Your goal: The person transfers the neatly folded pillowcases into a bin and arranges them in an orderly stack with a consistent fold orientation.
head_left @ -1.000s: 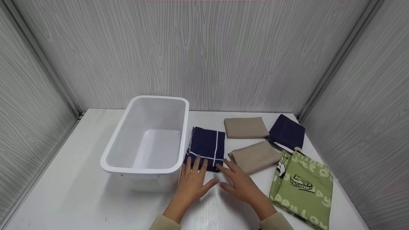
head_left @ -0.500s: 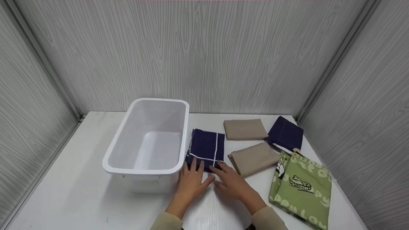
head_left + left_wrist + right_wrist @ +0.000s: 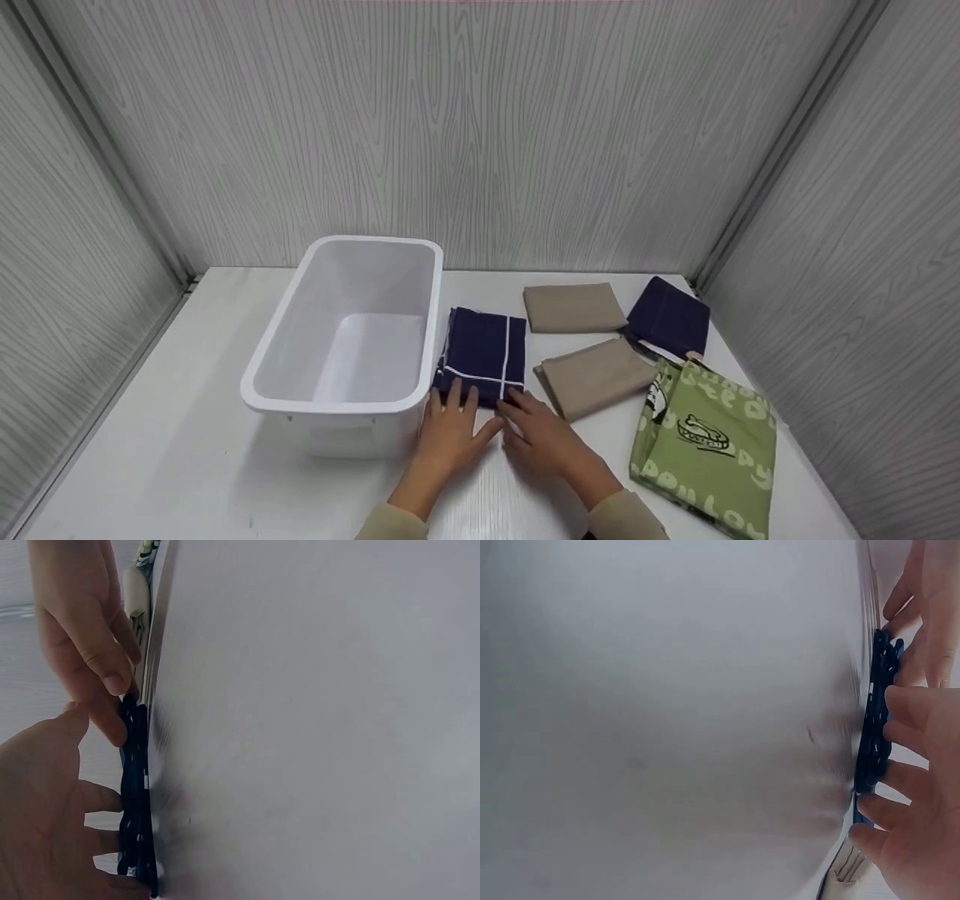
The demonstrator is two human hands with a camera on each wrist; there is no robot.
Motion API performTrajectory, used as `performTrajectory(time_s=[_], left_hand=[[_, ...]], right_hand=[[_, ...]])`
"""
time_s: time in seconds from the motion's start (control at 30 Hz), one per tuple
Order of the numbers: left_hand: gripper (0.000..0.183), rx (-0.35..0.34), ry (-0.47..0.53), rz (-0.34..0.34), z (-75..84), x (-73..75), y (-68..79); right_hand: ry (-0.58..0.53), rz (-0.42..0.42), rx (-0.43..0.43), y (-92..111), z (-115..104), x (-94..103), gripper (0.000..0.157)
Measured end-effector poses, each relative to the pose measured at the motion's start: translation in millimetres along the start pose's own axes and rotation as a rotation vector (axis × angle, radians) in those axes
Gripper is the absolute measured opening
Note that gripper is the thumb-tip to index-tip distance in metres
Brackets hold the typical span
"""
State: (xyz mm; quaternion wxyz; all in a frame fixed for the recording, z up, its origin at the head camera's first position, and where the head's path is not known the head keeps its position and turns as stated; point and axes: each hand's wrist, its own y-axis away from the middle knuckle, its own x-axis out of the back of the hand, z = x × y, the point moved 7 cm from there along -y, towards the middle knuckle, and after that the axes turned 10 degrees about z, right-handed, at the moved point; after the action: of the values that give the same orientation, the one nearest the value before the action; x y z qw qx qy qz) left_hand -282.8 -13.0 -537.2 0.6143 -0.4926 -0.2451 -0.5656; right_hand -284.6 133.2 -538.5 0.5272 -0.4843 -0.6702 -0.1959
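A folded navy cloth with white stripes lies flat on the white table, just right of a white plastic tub. My left hand has its fingertips on the cloth's near left edge, fingers spread and fairly straight. On the near right corner, the fingertips of my right hand touch the same cloth. Seen edge-on in the left wrist view, the navy cloth shows several stacked layers, with the left hand beside it. The right wrist view has the right hand with fingers extended against those layers.
Two folded beige cloths lie to the right, one farther back and one nearer. Another navy cloth sits at the back right. A folded green printed cloth lies at the right edge. Walls enclose the table.
My right hand has shifted slightly left and inward along the cloth's near edge. The left hand stays at its spot on the cloth. The view has tilted a little.
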Motion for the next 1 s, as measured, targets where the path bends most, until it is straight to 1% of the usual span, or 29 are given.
performTrajectory(time_s=[0.17, 0.3, 0.47, 0.7, 0.87, 1.0], left_hand=[[0.077, -0.022, -0.022, -0.002, 3.3, 1.0, 4.1], [0.077, -0.047, -0.038, -0.004, 7.8, 3.0, 8.3], [0.075, -0.054, -0.038, -0.01, 11.8, 4.5, 14.6], [0.076, -0.062, -0.037, -0.025, 16.9, 5.5, 23.1], [0.075, -0.061, -0.024, -0.051, 22.0, 9.5, 28.5], [0.074, -0.062, -0.016, -0.059, 26.7, 11.7, 32.5]], right_hand=[[-0.012, -0.007, -0.013, 3, 3, 0.8, 0.049], [-0.015, -0.007, -0.007, 6, 5, 0.9, 0.051], [-0.027, 0.012, 0.0, 11, 6, 2.4, 0.053], [-0.011, 0.014, 0.018, 18, 6, 5.8, 0.055], [-0.012, 0.008, 0.035, 24, 7, 10.1, 0.052], [0.002, 0.013, 0.055, 29, 8, 13.7, 0.048]])
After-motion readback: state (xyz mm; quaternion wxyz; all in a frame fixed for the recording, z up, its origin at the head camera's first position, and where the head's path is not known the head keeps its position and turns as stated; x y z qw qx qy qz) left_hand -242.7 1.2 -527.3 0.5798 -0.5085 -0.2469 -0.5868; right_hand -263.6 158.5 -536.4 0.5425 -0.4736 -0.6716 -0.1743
